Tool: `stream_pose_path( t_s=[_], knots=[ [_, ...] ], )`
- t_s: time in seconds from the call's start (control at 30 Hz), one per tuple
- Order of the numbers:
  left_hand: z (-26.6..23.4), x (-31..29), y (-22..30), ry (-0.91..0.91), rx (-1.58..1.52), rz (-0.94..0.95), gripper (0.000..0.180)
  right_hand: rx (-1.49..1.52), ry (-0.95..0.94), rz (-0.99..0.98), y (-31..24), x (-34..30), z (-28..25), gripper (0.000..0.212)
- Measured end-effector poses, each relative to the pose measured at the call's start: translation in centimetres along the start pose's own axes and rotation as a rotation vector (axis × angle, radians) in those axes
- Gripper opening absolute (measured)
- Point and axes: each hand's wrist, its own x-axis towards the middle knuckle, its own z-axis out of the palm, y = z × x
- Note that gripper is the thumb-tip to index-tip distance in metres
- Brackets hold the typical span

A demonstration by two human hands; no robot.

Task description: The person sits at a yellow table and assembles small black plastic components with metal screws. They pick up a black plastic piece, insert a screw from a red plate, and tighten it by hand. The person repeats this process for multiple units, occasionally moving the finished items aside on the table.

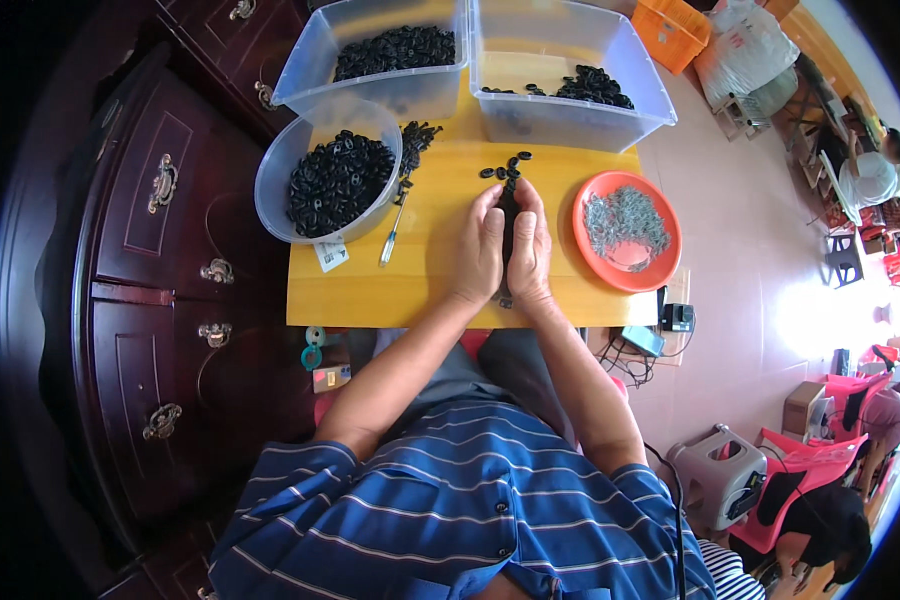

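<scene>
On the yellow table, my left hand (481, 248) and my right hand (530, 245) face each other with fingers pressed together. Between them lies a narrow row of small black oval rings (510, 208), pressed from both sides; most of it is hidden by the hands. Several loose black oval rings (505, 171) lie just beyond my fingertips. One end of the row shows near the table's front edge, between my wrists. To the right of my right hand is a red round dish (578, 250) with many small silvery metal pieces (627, 222).
A clear round tub (270, 205) of black rings stands left. Behind are two clear bins (305, 75), (570, 128) with more black pieces. A screwdriver (391, 240) lies beside a black pile (416, 145). Dark cabinets (130, 300) flank the left; people and pink chairs (785, 490) are at right.
</scene>
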Motion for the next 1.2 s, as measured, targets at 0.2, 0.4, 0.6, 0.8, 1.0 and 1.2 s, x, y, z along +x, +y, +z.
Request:
stream_pose_path(
  t_s=[0.2,0.4,0.6,0.8,1.0,1.2],
  knots=[
    [-1.3,3.5,-0.4,0.103,-0.093,0.067,0.054,-0.007,0.035,-0.006,-0.2,1.5,-1.1,0.068],
    [-2.0,9.2,-3.5,0.091,-0.012,0.103,0.053,-0.207,0.000,-0.031,0.2,6.5,0.0,0.062],
    [-1.5,10.0,-3.2,-0.036,0.139,0.210,0.035,-0.523,-0.094,-0.306,3.4,10.2,-0.7,0.033],
    [-3.3,8.3,-3.0,-0.281,0.344,0.191,0.036,-0.622,-0.239,-0.384,2.4,7.7,-2.1,0.029],
    [-5.8,5.0,-1.0,-0.343,0.447,0.282,0.040,-0.681,-0.247,-0.335,1.1,2.4,-4.4,0.035],
    [-7.1,1.3,0.9,-0.325,0.536,0.288,0.040,-0.695,-0.235,-0.288,-0.6,-1.2,-5.1,0.038]
  ],
)
